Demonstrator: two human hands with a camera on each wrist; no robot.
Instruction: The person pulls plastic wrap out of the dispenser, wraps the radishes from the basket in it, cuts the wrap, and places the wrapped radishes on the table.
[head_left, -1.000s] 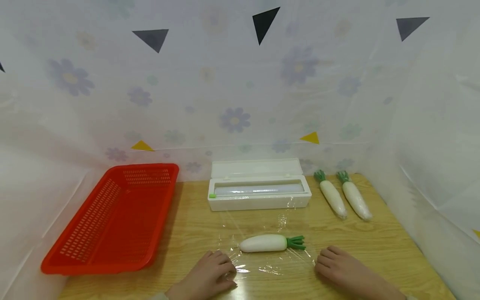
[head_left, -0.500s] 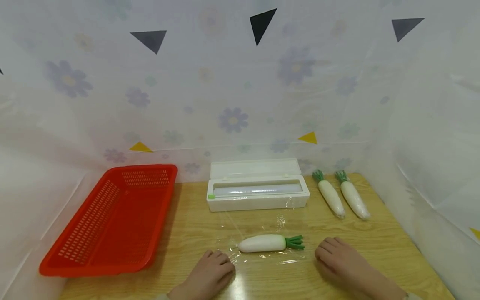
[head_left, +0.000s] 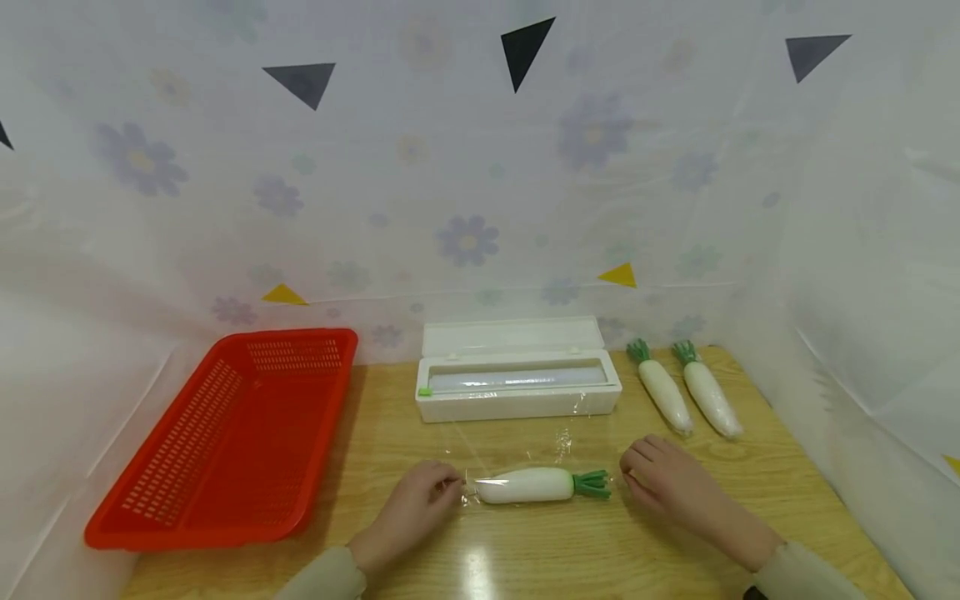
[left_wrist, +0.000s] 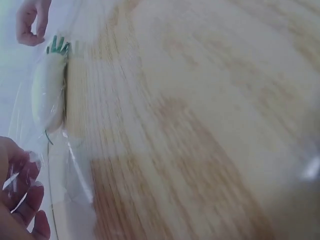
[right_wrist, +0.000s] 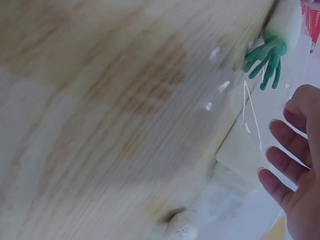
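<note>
A white radish [head_left: 528, 486] with green stalks lies crosswise on the wooden table, under and partly wrapped by clear cling film [head_left: 562, 442]. The film's sheet runs back from it toward a white dispenser box [head_left: 517, 406]. At the radish's tip end, my left hand [head_left: 418, 502] pinches the film's near edge; in the left wrist view crumpled film [left_wrist: 34, 159] shows between thumb and fingers. My right hand [head_left: 670, 483], beyond the green stalks [right_wrist: 270, 60], pinches the film's other side between thumb and forefinger, the remaining fingers loosely bent.
The dispenser's lid [head_left: 513, 336] stands up, with a film roll [head_left: 517, 379] inside. Two wrapped radishes [head_left: 663, 396] lie at the back right. A red plastic basket [head_left: 247, 450] takes up the table's left side. White patterned sheeting [head_left: 465, 167] surrounds the table.
Both hands have moved away from the table's front edge, up beside the radish's two ends. The film's near edge has come up and folded back over the radish.
</note>
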